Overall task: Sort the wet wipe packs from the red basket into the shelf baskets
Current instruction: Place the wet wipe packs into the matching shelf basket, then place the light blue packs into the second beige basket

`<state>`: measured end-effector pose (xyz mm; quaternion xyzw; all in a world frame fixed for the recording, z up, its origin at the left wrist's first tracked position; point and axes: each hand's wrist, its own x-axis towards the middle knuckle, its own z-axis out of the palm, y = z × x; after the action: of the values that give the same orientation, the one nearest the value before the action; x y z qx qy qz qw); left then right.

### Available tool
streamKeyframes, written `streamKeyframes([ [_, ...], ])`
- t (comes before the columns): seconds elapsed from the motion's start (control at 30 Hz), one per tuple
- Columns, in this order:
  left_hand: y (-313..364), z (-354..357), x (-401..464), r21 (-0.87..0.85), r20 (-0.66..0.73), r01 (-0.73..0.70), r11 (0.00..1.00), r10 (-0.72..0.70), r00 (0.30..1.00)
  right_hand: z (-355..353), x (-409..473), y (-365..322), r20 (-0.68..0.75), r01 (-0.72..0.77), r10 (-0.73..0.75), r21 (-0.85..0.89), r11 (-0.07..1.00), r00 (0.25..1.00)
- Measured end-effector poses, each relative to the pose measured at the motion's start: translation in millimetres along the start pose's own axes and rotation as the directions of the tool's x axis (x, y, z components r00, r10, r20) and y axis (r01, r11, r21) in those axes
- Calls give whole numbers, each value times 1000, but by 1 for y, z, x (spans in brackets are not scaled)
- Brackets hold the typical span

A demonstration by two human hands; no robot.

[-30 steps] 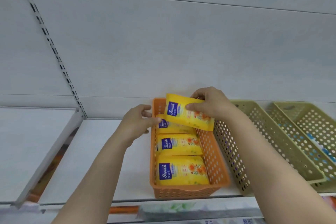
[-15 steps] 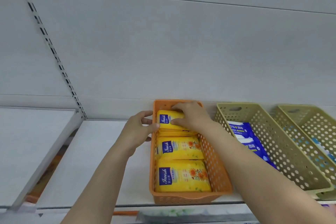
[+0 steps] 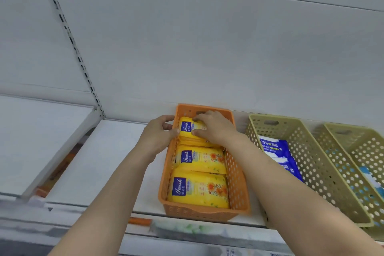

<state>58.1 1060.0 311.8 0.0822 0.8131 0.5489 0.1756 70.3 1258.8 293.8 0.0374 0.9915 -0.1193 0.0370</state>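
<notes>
An orange shelf basket [image 3: 239, 185] holds rows of yellow wet wipe packs. My right hand [image 3: 215, 125] presses down on the rearmost yellow pack [image 3: 186, 129] at the back of the basket, fingers curled over its top. My left hand [image 3: 159, 134] rests against the basket's left wall, its thumb touching that same pack's left edge. Two more yellow packs [image 3: 199, 159] [image 3: 197, 190] lie flat in front of it. The red basket is out of view.
To the right stands a beige perforated basket [image 3: 311, 164] with blue and white alcohol wipe packs [image 3: 274, 147], then another beige basket [image 3: 357, 151]. White shelf board [image 3: 99, 162] lies left of the orange basket. A lower shelf edge runs along the bottom.
My right hand has brought the yellow pack down from above the basket and set it on the rear stack. My left hand has stayed at the basket's left wall.
</notes>
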Motion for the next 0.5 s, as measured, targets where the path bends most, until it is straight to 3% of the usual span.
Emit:
streamKeyframes([
  [0.3, 12, -8, -22, 245, -112, -19, 969, 48, 993, -41, 2, -12, 89, 108, -100, -91, 990, 991],
  [0.4, 13, -39, -41, 399, -188, -75, 914, 162, 969, -62, -9, -40, 4, 134, -134, -114, 984, 991],
  [0.5, 4, -79, -71, 550, -266, -94, 830, 281, 922, -79, -29, -83, -202, 230, -247, -104, 968, 948],
])
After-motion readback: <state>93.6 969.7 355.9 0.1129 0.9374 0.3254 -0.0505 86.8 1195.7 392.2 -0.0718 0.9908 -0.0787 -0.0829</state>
